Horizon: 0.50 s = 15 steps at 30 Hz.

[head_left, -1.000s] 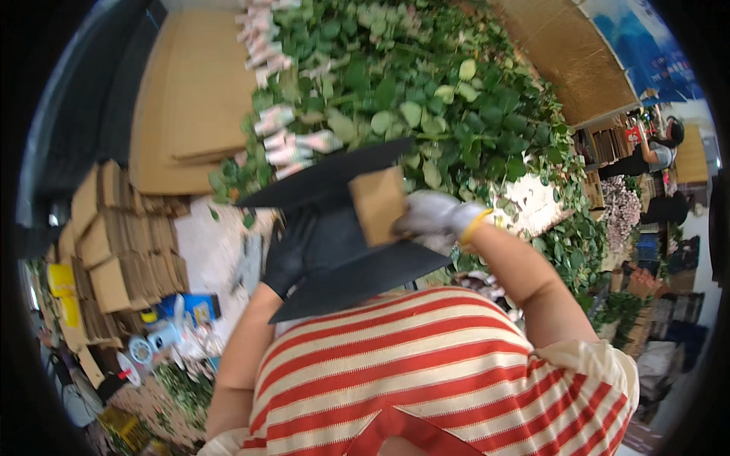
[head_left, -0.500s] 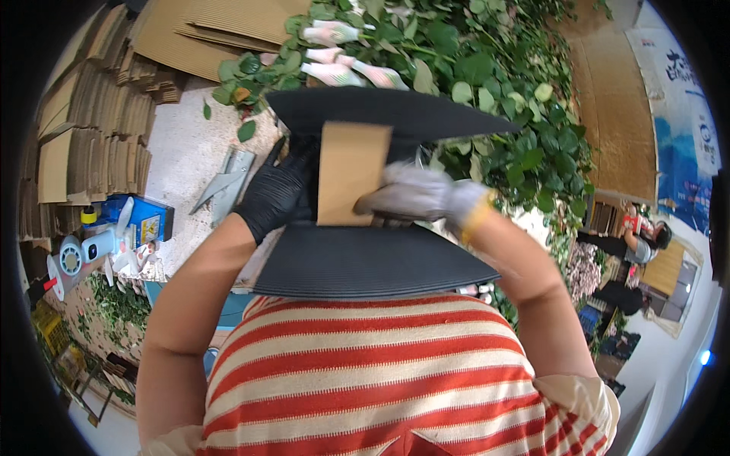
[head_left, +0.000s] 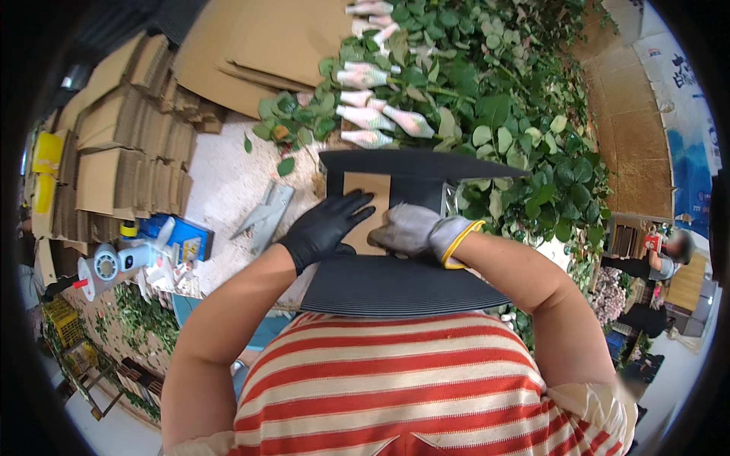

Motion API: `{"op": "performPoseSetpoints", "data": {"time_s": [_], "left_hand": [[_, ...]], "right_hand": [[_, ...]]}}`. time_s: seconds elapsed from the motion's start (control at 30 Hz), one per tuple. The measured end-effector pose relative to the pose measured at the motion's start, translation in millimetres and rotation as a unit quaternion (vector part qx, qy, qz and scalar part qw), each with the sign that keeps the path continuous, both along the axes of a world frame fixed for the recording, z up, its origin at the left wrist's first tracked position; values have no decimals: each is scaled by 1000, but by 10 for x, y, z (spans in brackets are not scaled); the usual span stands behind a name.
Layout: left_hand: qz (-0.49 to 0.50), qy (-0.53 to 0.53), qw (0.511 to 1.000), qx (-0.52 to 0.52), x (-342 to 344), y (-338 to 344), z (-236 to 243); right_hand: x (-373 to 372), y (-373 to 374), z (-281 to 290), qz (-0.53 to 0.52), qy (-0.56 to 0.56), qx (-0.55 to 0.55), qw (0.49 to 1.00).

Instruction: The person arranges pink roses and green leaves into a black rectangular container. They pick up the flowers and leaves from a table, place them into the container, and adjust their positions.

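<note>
Before me lies a black folded sheet or wrap (head_left: pixel 403 285), its near flap against my front and its far flap raised. A brown cardboard piece (head_left: pixel 367 185) rests upright-lengthwise in its middle. My left hand (head_left: pixel 328 226), in a black glove, lies over the cardboard's left side with fingers stretched out. My right hand (head_left: pixel 414 230), in a grey work glove with a yellow cuff, is closed at the cardboard's right edge. Its fingertips are partly hidden. A bit of clear plastic (head_left: pixel 450 199) shows beside the black sheet's right side.
Leafy flower stems with white-pink sleeved heads (head_left: pixel 369 118) pile up beyond the sheet. Cardboard stacks (head_left: pixel 114 178) stand at the left. A grey metal tool (head_left: pixel 266 216), a blue box (head_left: pixel 179 237) and a small fan (head_left: pixel 106 264) are nearby. A person (head_left: pixel 663 258) is far right.
The cardboard piece has gone down flat into the black sheet. My left hand has moved from the sheet's left side onto the cardboard. The view has shifted.
</note>
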<state>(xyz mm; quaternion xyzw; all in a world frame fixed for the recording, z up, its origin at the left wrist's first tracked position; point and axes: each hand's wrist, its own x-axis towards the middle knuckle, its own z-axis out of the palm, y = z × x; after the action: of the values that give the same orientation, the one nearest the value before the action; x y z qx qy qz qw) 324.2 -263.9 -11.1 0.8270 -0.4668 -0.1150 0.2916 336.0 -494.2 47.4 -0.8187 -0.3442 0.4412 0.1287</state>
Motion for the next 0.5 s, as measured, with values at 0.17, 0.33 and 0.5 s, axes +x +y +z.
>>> {"op": "performPoseSetpoints", "data": {"time_s": [0.17,0.33,0.5], "left_hand": [[-16,29,999,37,85,-14,-255],[-16,90,995,38,187,-55,-81],[16,-13,995,100,-90,-215,-26]], "right_hand": [[147,-28,803,108,-90,-137,981],[-426,-32,1684,-58,30,55,996],[-845,-89,1447,-61,-224,83,969]]}}
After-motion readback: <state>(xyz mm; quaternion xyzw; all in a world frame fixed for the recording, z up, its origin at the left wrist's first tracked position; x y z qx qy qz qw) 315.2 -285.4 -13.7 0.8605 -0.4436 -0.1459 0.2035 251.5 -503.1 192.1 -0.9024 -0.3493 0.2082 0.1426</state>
